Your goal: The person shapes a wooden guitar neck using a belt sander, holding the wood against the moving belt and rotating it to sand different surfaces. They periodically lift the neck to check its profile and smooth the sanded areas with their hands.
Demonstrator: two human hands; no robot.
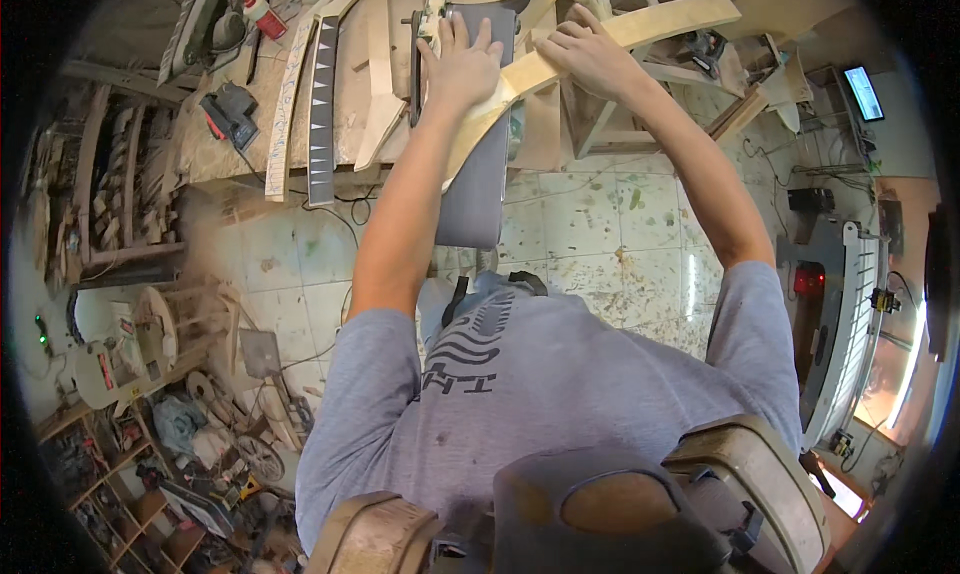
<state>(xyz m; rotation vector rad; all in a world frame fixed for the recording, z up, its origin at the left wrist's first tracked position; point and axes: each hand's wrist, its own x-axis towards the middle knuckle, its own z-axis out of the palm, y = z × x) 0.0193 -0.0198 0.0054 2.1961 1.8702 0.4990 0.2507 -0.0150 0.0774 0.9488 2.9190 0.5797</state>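
Note:
A long, pale curved wooden piece (675, 19) lies slantwise across the grey belt of a belt sander (472, 209). My right hand (590, 56) is closed over its upper edge, right of the belt. My left hand (463, 72) rests with fingers spread and stretched forward over the belt's far part, beside the wood. Its palm covers the place where wood and belt meet, so the contact there is hidden. The lower end of the wood shows beside my left forearm.
The workbench (225, 154) at left carries a strip with white triangles (322, 114), a pale wooden strip (288, 114), a dark power tool (230, 114) and a red bottle (263, 17). A wooden frame (600, 124) stands right of the sander. Cables cross the tiled floor (580, 224).

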